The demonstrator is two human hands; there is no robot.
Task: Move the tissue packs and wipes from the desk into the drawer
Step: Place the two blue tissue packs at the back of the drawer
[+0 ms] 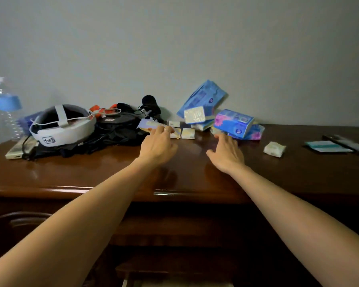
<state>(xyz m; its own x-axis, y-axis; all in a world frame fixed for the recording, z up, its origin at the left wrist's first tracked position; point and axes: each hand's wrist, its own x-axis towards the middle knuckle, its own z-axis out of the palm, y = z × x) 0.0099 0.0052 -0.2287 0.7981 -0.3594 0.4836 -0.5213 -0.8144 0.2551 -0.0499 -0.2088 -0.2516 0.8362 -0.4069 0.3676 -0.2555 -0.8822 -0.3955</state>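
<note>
Right now your left hand (157, 145) is stretched forward with its fingers loosely spread, and the fingertips rest on a flat pale wipes pack (153, 125) that lies at the edge of the black clutter; nothing is clamped. Your right hand (226, 153) is palm down just above the desk (91, 172), fingers apart and slightly curled, reaching toward the blue and purple tissue pack (233, 122) without clearly touching it; you hold nothing in it. Both forearms run straight out over the front edge of the desk, roughly parallel. Behind the purple pack, a larger blue tissue pack (203, 96) leans against the wall, with a small white pack (194, 114) propped in front of it. Several small pale sachets (188, 133) lie between your hands, close to the left fingertips. One small white tissue pack (274, 149) sits apart to the right. A white headset (62, 125) and a water bottle (5, 104) stand at the left. The drawer (174, 283) is barely visible at the bottom edge.
</note>
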